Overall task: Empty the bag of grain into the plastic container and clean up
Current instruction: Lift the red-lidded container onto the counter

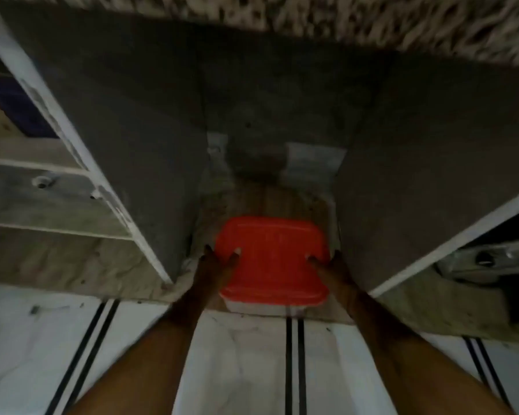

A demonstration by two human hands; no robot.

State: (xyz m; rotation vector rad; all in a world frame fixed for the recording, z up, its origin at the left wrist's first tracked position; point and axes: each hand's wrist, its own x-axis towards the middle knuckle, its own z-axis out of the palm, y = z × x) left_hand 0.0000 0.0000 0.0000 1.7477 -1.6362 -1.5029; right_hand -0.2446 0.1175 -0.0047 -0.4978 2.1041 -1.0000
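Gripping the plastic container [271,262] from both sides, the person's two hands reach forward into a low, dim cabinet opening. The container has a red lid and a pale, translucent body that shows only as a strip below the lid's near edge. It sits on the cabinet floor [282,202], a worn, wood-toned surface, just inside the front edge of the opening.

The left hand [215,265] lies against the container's left side, its thumb laid over the lid's left edge and the other fingers down along the side, mostly hidden. The right hand [330,265] mirrors it on the right side, with one digit resting on top of the lid near its right edge and the rest wrapped around the side. Both hands are closed onto the container, one on each flank, with the lid's middle bare between them. Both forearms run back toward the camera over a white tiled floor [237,354] marked with dark double lines.

Two grey cabinet doors stand open: the left door [117,145] and the right door [417,175] flank the opening. A speckled counter [402,19] edge runs across the top of the view, blurred. Shelves [42,175] show to the far left.
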